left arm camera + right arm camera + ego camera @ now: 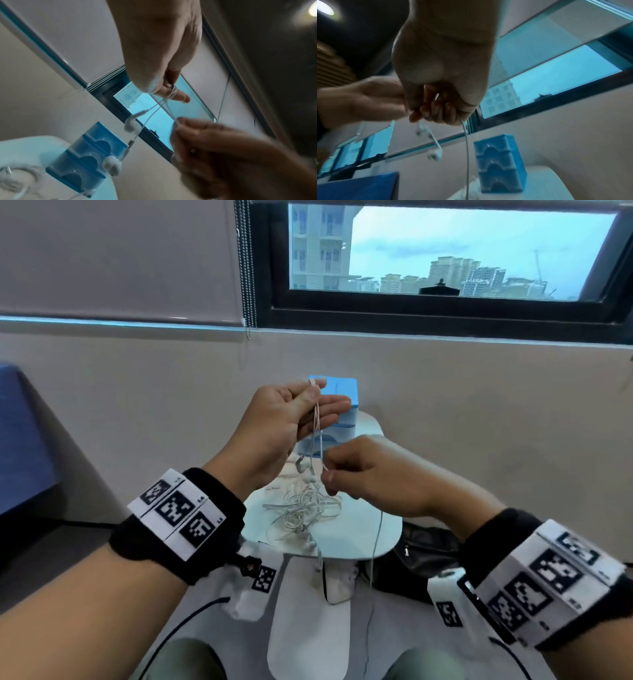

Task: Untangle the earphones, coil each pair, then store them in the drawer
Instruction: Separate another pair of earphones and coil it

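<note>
My left hand [284, 419] and right hand [363, 470] pinch one earphone cord [317, 419]; the tangled pile [305, 508] on the tabletop [373, 529] remains, nothing is stored yet.

white earphones [310, 508], blue drawer unit [342, 392], white table [363, 529]

Two hands [277, 419], one blue drawer unit [337, 409], one earphone tangle [305, 508], one table [376, 539].

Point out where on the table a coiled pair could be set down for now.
Bare strip along the table's right edge, between the tangle and the rim; another at the far right, beside the drawer box. Crowded: the middle and near edge under the tangle, and the left side below the left hand.
</note>
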`<state>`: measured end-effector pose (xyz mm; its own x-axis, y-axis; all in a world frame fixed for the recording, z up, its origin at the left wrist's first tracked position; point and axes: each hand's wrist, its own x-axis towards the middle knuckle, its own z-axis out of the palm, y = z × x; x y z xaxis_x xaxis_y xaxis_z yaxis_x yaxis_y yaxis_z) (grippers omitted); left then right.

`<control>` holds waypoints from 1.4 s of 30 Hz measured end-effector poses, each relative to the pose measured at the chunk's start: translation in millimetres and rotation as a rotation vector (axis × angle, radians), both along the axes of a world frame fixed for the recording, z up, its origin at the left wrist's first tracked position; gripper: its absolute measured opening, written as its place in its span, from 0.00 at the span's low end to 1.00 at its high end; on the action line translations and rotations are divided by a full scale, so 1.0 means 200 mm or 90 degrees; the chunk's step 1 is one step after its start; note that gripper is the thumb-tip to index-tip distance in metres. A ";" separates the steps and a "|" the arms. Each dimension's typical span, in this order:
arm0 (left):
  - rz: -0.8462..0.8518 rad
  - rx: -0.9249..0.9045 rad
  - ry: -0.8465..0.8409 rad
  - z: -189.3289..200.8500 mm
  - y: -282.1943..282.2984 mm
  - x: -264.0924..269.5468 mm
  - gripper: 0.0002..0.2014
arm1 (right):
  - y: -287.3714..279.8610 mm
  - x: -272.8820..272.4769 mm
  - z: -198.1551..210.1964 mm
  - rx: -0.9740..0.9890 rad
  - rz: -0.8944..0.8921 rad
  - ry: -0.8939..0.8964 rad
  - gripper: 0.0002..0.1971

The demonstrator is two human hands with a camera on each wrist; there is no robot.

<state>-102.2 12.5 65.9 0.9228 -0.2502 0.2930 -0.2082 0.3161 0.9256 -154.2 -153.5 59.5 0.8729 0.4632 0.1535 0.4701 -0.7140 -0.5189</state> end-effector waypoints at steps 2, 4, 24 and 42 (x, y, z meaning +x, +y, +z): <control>-0.013 0.091 -0.011 -0.03 -0.01 -0.02 0.13 | 0.00 -0.01 0.13 -0.028 0.021 -0.021 0.14; -0.033 0.166 -0.032 -0.03 -0.01 -0.05 0.14 | -0.05 0.01 0.25 0.031 -0.002 -0.056 0.11; -0.004 0.181 -0.103 -0.03 -0.04 -0.02 0.15 | -0.07 -0.01 0.27 0.064 -0.034 0.065 0.10; 0.033 0.149 -0.138 0.00 -0.02 -0.01 0.12 | -0.01 -0.07 0.19 0.113 -0.049 0.147 0.14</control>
